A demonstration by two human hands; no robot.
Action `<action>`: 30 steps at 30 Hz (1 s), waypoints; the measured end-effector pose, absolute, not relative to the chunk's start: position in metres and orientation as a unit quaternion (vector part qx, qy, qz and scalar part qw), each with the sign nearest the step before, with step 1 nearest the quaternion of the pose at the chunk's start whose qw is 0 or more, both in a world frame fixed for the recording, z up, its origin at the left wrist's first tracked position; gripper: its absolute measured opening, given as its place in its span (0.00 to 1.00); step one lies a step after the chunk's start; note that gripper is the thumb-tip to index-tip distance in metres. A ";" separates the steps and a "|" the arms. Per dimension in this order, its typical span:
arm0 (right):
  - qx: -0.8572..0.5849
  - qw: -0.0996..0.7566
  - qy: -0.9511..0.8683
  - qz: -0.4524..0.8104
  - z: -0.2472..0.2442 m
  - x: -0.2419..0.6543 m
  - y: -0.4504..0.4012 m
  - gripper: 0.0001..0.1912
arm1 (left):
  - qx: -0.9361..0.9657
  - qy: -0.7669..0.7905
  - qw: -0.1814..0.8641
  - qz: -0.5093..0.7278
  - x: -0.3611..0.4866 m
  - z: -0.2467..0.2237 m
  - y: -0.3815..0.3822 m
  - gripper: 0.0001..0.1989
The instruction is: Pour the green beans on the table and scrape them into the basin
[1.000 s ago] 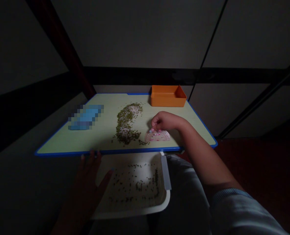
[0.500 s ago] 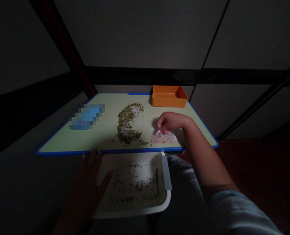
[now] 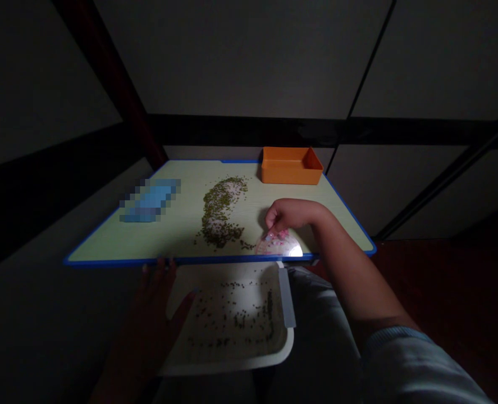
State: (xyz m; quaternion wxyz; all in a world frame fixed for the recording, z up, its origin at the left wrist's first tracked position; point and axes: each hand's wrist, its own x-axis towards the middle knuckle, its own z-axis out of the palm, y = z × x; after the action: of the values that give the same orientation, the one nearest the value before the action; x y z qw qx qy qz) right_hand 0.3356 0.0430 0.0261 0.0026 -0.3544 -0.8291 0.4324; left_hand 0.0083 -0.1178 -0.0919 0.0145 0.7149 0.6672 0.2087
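My right hand (image 3: 284,216) pinches a clear half-round protractor with pink marks (image 3: 280,244) near the front edge of the pale green board (image 3: 177,241). To its left lies a curved spread of small green beans (image 3: 218,210) mixed with whitish grains. My left hand (image 3: 158,303) has its fingers spread, the fingertips at the board's blue front edge and the thumb over a white bin (image 3: 232,363). Scattered beans lie inside the bin, which is below the board's edge.
An orange open box (image 3: 291,175) stands at the board's back right. A blurred blue object (image 3: 150,202) lies on the left of the board. Dark cabinet panels (image 3: 232,67) rise behind it.
My right hand and the protractor have moved slightly toward the board's front edge, and a bright glare now shows on the protractor. My left hand has stayed in place.
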 end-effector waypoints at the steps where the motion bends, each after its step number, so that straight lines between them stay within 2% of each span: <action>1: -0.354 0.008 -0.831 0.430 0.026 0.335 0.043 0.06 | 0.717 0.665 0.014 0.208 0.008 -0.092 -0.117 0.38; 13: -0.401 0.053 -0.834 0.374 0.034 0.337 0.040 0.08 | 0.702 0.682 0.026 0.205 0.010 -0.090 -0.117 0.39; 30: -0.468 0.052 -0.826 0.310 0.037 0.353 0.047 0.07 | 0.704 0.677 0.028 0.210 0.012 -0.086 -0.119 0.38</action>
State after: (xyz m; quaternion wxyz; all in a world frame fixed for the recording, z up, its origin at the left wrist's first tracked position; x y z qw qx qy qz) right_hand 0.3531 0.0469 0.0367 0.0519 -0.4684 -0.8256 0.3103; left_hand 0.0119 -0.1185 -0.0859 0.0275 0.7044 0.6774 0.2100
